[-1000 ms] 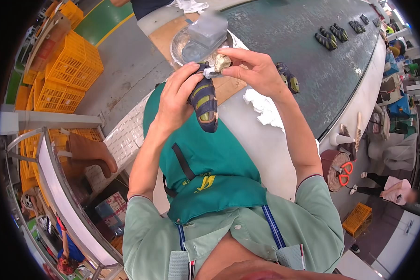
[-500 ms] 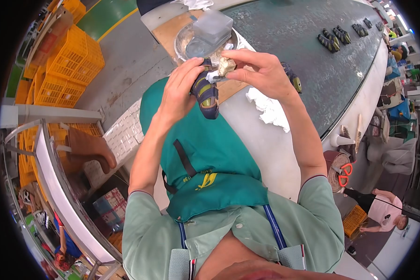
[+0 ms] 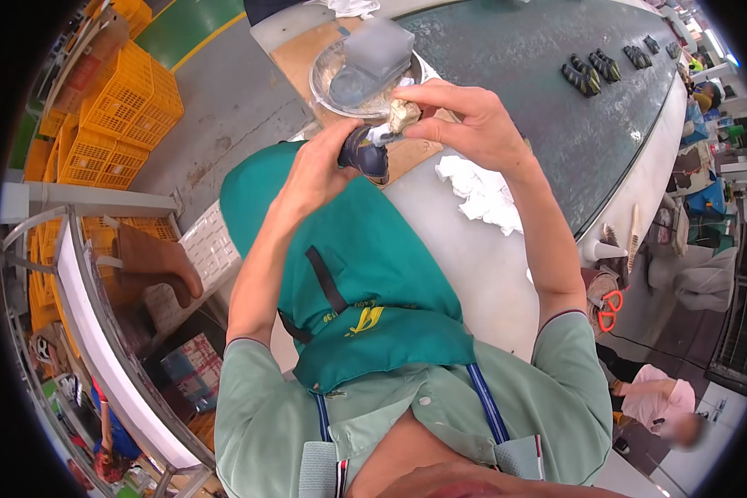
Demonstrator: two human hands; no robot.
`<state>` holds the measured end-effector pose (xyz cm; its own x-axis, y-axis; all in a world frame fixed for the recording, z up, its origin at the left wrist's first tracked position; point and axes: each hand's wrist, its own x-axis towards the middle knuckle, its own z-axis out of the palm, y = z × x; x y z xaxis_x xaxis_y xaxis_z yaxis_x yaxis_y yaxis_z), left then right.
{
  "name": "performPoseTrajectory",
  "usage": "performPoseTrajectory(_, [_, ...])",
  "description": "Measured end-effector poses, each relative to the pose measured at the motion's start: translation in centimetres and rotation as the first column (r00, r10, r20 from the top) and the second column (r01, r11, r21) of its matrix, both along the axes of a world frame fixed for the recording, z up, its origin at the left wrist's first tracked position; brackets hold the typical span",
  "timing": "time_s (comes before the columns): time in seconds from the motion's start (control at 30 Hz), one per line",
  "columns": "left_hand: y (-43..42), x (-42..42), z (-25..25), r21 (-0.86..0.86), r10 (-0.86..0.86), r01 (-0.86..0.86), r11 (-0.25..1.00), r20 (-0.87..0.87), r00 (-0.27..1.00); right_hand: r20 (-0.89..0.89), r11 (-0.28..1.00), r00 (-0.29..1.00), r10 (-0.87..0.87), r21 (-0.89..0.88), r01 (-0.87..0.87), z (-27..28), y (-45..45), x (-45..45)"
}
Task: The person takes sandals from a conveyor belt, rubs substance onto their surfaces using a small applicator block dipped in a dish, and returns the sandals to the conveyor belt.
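My left hand (image 3: 314, 170) is wrapped round a small dark navy shoe (image 3: 362, 154), held up over the near side of the worktable. Only part of the shoe shows, with one end pointing toward me. Between the thumb and fingers of my right hand (image 3: 477, 129) is a crumpled yellowish lump (image 3: 404, 115), right against the shoe's far edge. A bit of white material (image 3: 378, 134) shows at the shoe, beside the lump. Just beyond both hands is a round metal pan (image 3: 314, 83) with a clear plastic container (image 3: 378, 46) in it.
White crumpled cloth (image 3: 480, 195) lies right of the hands. Several dark shoes (image 3: 581, 76) stand along the green worktable (image 3: 490, 50). Orange-handled scissors (image 3: 610, 310) and a brush (image 3: 634, 236) are at the right. Yellow crates (image 3: 133, 91) and brown boots (image 3: 153, 257) are left; a person (image 3: 660, 398) is lower right.
My left hand has turned the shoe, so its strapped length shows less and its near end is higher. My right hand keeps the lump in nearly the same place.
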<state>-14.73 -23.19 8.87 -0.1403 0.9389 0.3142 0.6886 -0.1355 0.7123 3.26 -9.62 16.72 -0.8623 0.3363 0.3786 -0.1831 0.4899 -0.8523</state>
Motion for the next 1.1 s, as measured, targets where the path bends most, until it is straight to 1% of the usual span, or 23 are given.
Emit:
performPoseTrajectory(0.03, [-0.1,0.2,0.3,0.002,0.000,0.000,1.000,-0.001,1.000,-0.004,0.999,1.000,-0.006,0.044,0.006,0.2,0.2,0.0])
performPoseTrajectory(0.07, [-0.2,0.4,0.7,-0.100,-0.005,0.013,0.995,0.077,0.997,-0.008,0.996,1.000,-0.012,0.089,0.013,0.3,0.3,0.0])
performPoseTrajectory(0.1, [-0.3,0.5,1.3,-0.200,-0.001,0.032,0.979,0.154,0.988,-0.009,0.996,1.000,-0.010,0.092,0.011,0.4,0.4,0.0])
performPoseTrajectory(0.13, [-0.5,0.6,1.8,-0.197,0.001,0.030,0.980,0.153,0.988,-0.024,0.994,1.000,-0.011,0.107,0.013,0.5,0.5,0.0])
performPoseTrajectory(0.2, [-0.7,0.7,2.8,-0.249,-0.061,0.115,0.962,0.214,0.975,-0.040,0.992,0.999,-0.012,0.124,0.017,0.6,0.6,0.1])
performPoseTrajectory(0.33, [-1.3,0.6,3.9,-0.323,-0.120,0.194,0.926,0.237,0.964,-0.042,0.988,0.998,-0.050,0.146,0.056,0.5,1.1,0.3])
performPoseTrajectory(0.4, [-1.5,0.7,4.6,-0.385,-0.166,0.287,0.877,0.318,0.933,-0.060,0.987,0.997,-0.049,0.150,0.057,0.2,1.1,0.4])
performPoseTrajectory(0.43, [-1.6,0.6,4.5,-0.384,-0.165,0.287,0.878,0.319,0.933,-0.078,0.984,0.995,-0.067,0.160,0.079,0.0,1.1,0.4])
performPoseTrajectory(0.47, [-1.7,0.5,4.3,-0.386,-0.168,0.310,0.869,0.359,0.918,-0.096,0.980,0.992,-0.085,0.169,0.100,-0.1,1.1,0.3])
performPoseTrajectory(0.5, [-1.8,0.5,4.1,-0.388,-0.170,0.334,0.859,0.398,0.901,-0.096,0.981,0.992,-0.085,0.169,0.100,-0.1,1.1,0.3])
performPoseTrajectory(0.53, [-1.9,0.4,3.9,-0.388,-0.170,0.334,0.859,0.399,0.901,-0.094,0.982,0.993,-0.072,0.170,0.088,-0.1,1.2,0.4])
performPoseTrajectory(0.6, [-2.1,0.3,3.2,-0.255,-0.218,0.366,0.895,0.467,0.857,-0.091,0.983,0.994,-0.060,0.170,0.075,-0.2,1.1,0.4])
performPoseTrajectory(0.63, [-2.1,0.1,3.0,-0.255,-0.217,0.366,0.895,0.468,0.857,-0.081,0.988,0.995,-0.057,0.142,0.068,-0.3,0.9,0.5])
performPoseTrajectory(0.7, [-2.1,-0.2,2.5,-0.214,-0.232,0.427,0.879,0.591,0.773,-0.069,0.992,0.996,-0.053,0.110,0.060,-0.6,0.8,0.4])
performPoseTrajectory(0.73, [-2.2,-0.2,2.3,-0.214,-0.230,0.427,0.878,0.593,0.771,-0.084,0.990,0.995,-0.060,0.125,0.071,-0.8,0.8,0.3])
performPoseTrajectory(0.8, [-2.5,0.0,2.0,-0.134,-0.243,0.415,0.900,0.636,0.732,-0.097,0.988,0.993,-0.067,0.135,0.080,-1.0,0.6,0.3])
performPoseTrajectory(0.83, [-2.6,0.1,1.8,-0.138,-0.238,0.414,0.900,0.640,0.731,-0.097,0.987,0.991,-0.095,0.122,0.106,-1.0,0.5,0.3])
performPoseTrajectory(0.9, [-2.8,0.5,1.4,-0.067,-0.226,0.400,0.914,0.735,0.639,-0.095,0.986,0.988,-0.120,0.107,0.130,-1.2,0.4,0.2])
performPoseTrajectory(0.93, [-2.8,0.6,1.4,-0.069,-0.223,0.399,0.914,0.737,0.638,-0.111,0.987,0.985,-0.131,0.084,0.140,-1.3,0.3,0.2])
performPoseTrajectory(1.0, [-2.9,0.9,1.6,-0.058,-0.193,0.414,0.909,0.821,0.538,-0.125,0.987,0.982,-0.140,0.060,0.148,-1.6,0.3,0.1])
performPoseTrajectory(1.03, [-2.9,1.1,1.8,-0.058,-0.191,0.412,0.909,0.822,0.537,-0.152,0.976,0.977,-0.151,0.133,0.171,-1.7,0.4,0.1])
performPoseTrajectory(1.07, [-2.9,1.3,2.1,-0.066,-0.161,0.406,0.911,0.852,0.498,-0.179,0.959,0.971,-0.160,0.203,0.195,-1.8,0.4,0.0])
performPoseTrajectory(1.1, [-2.9,1.4,2.3,-0.073,-0.131,0.402,0.913,0.879,0.458,-0.178,0.960,0.971,-0.158,0.202,0.194,-1.9,0.4,0.0])
